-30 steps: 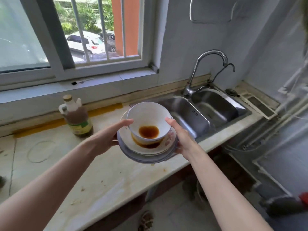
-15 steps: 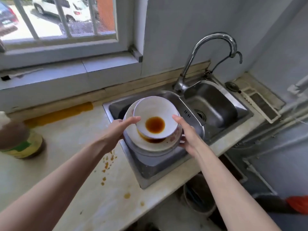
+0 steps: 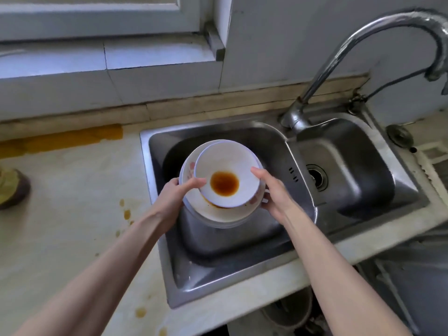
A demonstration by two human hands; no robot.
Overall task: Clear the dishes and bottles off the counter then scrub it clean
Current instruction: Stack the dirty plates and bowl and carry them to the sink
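Note:
A stack of white plates (image 3: 218,213) carries a white bowl (image 3: 225,161) with a brown sauce puddle in its bottom. I hold the stack over the left basin of the steel sink (image 3: 218,248). My left hand (image 3: 174,197) grips the stack's left rim, thumb resting on the bowl's edge. My right hand (image 3: 271,192) grips the right rim, with fingers under the plates. A brown bottle (image 3: 12,190) stands on the counter at the far left edge, only partly in view.
The pale counter (image 3: 68,214) shows brown sauce drips near the sink's left edge and a yellow stain along the back wall. A curved chrome faucet (image 3: 363,44) rises behind the right basin (image 3: 344,166). A sink plug (image 3: 398,135) lies at the far right.
Both hands have carried the stack rightward from above the counter to over the left basin and lower. My view has tilted down, and the bottle has slid to the left edge.

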